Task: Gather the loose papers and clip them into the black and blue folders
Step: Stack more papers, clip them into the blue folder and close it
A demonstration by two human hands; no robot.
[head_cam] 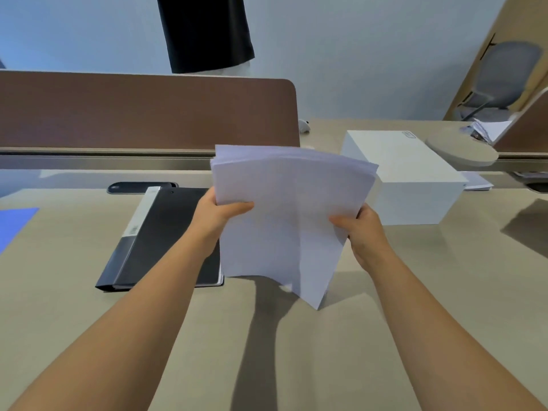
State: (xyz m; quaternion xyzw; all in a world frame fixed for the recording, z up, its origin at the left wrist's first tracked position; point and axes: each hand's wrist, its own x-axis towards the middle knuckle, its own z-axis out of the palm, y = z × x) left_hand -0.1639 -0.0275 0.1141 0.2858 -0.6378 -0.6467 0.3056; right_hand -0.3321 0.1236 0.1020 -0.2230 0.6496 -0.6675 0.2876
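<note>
Gripping paper stack, both hands; blue folder mostly cropped.

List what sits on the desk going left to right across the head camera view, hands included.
Flat blue folder at the left edge → closed black folder with a white spine label → left hand → upright stack of white papers held between both hands → right hand → white rectangular box.

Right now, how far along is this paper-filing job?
Gathering looks done: the left hand and right hand hold one stack of papers upright above the desk. Clipping is left: the black folder lies closed, and only a corner of the blue folder shows.
</note>
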